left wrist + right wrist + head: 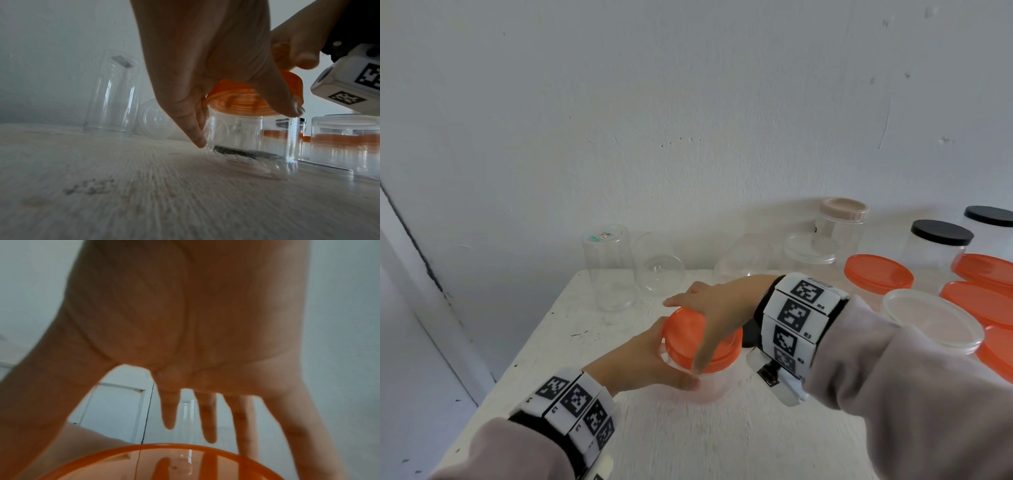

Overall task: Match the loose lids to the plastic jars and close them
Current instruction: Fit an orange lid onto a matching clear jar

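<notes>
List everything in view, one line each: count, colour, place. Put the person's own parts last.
small jar: one, clear, table centre, held.
orange lid: one, on the small jar, under the right palm.
upturned jars: two, clear, back left near the wall.
beige-lidded jar: one, back, closed.
black-lidded jars: two, far right, closed.
orange-lidded containers: several, right side; the exact count is cut off by the frame.
clear-lidded tub: one, right, behind the sleeve.
table: one, white, scuffed.
left hand: grips the small jar's side.
right hand: rests on the orange lid, fingers spread.
</notes>
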{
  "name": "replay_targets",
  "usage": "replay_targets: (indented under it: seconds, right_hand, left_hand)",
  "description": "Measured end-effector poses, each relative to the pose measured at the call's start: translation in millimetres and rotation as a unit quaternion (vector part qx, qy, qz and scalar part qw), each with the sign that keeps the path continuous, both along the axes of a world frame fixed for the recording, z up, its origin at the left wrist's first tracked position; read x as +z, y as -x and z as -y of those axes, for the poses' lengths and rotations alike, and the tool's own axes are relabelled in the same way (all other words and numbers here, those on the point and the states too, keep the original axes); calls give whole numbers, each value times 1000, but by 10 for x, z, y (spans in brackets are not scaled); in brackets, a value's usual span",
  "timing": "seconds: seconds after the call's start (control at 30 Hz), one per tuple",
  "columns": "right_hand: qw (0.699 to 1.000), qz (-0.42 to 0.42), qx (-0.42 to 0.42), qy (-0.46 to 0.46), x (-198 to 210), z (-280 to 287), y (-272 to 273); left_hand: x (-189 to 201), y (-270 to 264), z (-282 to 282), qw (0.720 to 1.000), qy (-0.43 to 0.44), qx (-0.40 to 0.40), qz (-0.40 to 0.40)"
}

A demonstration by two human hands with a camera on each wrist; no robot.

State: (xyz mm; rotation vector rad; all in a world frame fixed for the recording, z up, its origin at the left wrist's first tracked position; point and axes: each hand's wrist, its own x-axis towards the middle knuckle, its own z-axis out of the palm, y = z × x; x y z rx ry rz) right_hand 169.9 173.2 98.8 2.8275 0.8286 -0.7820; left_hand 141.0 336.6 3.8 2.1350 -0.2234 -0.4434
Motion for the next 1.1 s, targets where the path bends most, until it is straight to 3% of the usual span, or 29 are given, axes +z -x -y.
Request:
replay_targets:
  seconds: [0.13,0.33,0.57,0.8,1.1]
  right_hand:
    - [1000,-6,13,-18,7,34,-12]
    - [997,54,-42,-32,-165,26,54]
    - [999,-10,5,-38,-38,74,5]
    - [995,62,-55,-57,-241,33,75]
    - [997,-2,1,-80,-90,158,20]
  left_hand:
    - [-6,-1,5,1000,7,-2,2]
    - [-15,-4,-6,1000,-1,1,0]
    - [-32,-15,-10,1000,-4,0,-1]
    - [-32,-21,-9,1000,-11,3,-1]
    - [-25,-9,-1,1000,-4,-1,-1]
